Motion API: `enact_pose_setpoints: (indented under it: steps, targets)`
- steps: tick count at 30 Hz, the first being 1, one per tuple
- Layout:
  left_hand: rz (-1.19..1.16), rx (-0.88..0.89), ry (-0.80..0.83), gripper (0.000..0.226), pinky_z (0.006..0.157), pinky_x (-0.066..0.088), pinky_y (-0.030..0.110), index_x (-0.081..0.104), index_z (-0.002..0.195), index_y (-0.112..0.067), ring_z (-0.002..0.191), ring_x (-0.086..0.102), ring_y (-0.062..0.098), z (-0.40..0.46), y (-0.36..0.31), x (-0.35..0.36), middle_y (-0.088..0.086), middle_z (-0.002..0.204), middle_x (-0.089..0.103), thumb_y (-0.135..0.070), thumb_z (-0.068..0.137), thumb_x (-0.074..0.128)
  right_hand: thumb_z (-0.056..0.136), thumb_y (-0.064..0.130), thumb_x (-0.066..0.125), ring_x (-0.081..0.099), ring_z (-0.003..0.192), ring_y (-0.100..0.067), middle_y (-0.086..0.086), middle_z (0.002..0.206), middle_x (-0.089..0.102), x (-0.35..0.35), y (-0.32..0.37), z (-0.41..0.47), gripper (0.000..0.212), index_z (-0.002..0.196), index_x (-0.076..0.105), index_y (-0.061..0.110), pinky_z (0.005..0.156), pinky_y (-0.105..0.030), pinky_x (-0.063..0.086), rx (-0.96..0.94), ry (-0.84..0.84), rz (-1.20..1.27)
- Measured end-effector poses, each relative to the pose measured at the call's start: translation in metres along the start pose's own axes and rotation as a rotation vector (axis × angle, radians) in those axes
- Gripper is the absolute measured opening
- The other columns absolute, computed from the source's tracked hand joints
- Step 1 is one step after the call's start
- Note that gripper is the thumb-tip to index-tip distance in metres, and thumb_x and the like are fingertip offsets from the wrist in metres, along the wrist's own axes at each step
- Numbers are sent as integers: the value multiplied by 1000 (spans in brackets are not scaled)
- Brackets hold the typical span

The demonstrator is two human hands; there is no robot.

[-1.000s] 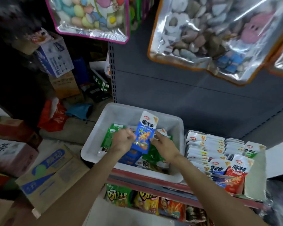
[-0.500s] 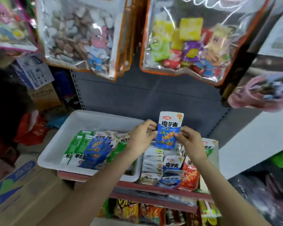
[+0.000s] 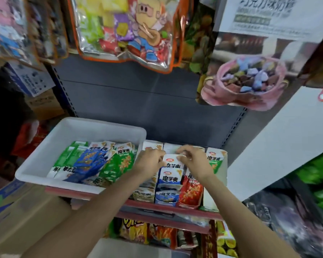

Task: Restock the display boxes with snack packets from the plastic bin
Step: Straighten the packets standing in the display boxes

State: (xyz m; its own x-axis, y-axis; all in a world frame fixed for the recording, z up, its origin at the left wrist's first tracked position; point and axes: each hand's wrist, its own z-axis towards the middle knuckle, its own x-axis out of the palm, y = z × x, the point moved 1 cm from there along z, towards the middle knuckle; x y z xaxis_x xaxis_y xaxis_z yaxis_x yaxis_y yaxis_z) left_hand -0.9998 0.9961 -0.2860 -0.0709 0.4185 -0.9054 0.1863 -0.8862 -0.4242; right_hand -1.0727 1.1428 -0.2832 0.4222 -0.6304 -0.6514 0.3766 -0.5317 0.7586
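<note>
— On the shelf (image 3: 168, 203), where do we stand with the packet (image 3: 172, 161)?

— We have it upright between both hands, long axis running up and down, its lower end already among the blue-and-white packets in the middle row of the display box (image 3: 219, 185). The left hand (image 3: 149, 162) pinches its left top corner, the right hand (image 3: 192, 159) its right top corner; both sets of fingers are curled closed on it, nothing else held.

— So which way does it go?

— Straight down, we judge, into the gap behind the front packets. Neither hand is nearer; it sits dead between them.

— And the bin (image 3: 50, 146)?

— Just left of the box, touching or nearly so, on the same shelf. Green and blue packets lie flat in it, tops pointing away from us. The left hand is the nearer one for the next pick.

— What about the room?

— It is crowded. Large foil bags (image 3: 123, 30) hang above against a grey back panel, more snacks fill the shelf below, and cardboard boxes (image 3: 17, 207) sit at the lower left. The edges of the view are blurred.
</note>
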Motion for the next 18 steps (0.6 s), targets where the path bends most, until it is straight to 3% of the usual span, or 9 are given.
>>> enact_pose_setpoints:
  steps: [3, 5, 9, 12, 15, 18]
  targets:
    - [28, 22, -84, 15, 82, 42, 33, 63, 102, -21, 96, 54, 19, 1, 4, 9, -3, 93, 67, -25, 87, 62, 89, 8, 60, 58, 72, -14, -3, 80, 66, 7, -4, 6, 8, 90, 67, 10, 65, -22, 40, 5, 114, -187]
    - [-27, 45, -153, 12, 82, 41, 31, 65, 97, -23, 93, 54, 17, 2, 5, 12, -6, 88, 69, -19, 86, 62, 88, 7, 60, 60, 77, -19, -9, 85, 68, 13, -9, 9, 8, 87, 66, 12, 66, -23, 42, 26, 155, -258]
    - [-120, 13, -108, 11, 84, 46, 33, 66, 95, -21, 91, 56, 15, 2, 12, 11, -6, 86, 69, -18, 85, 65, 86, 9, 60, 61, 78, -18, -4, 85, 68, 19, -8, 13, 12, 82, 64, 19, 70, -26, 48, 35, 176, -260]
    - [-312, -17, -155, 17, 81, 50, 28, 65, 97, -16, 87, 58, 9, -2, 29, 5, -4, 90, 66, -18, 81, 71, 88, 10, 54, 62, 82, -19, -2, 92, 68, 26, 8, 17, 15, 92, 68, 15, 73, -25, 47, -46, 78, -238]
    - [-448, -110, -202, 14, 70, 42, 5, 64, 99, -11, 80, 56, 3, -15, 55, -11, -4, 87, 61, -10, 84, 66, 89, 8, 54, 59, 86, -17, -4, 98, 66, 43, 37, 20, 21, 103, 68, 12, 75, -21, 43, -156, 57, -190]
    - [-445, -220, -260, 12, 65, 40, 9, 64, 100, -6, 80, 57, 12, -30, 95, -28, 0, 88, 63, -6, 89, 59, 90, 5, 51, 60, 91, -20, -8, 102, 67, 76, 68, 26, 24, 106, 67, 11, 83, -31, 48, -260, 124, -154]
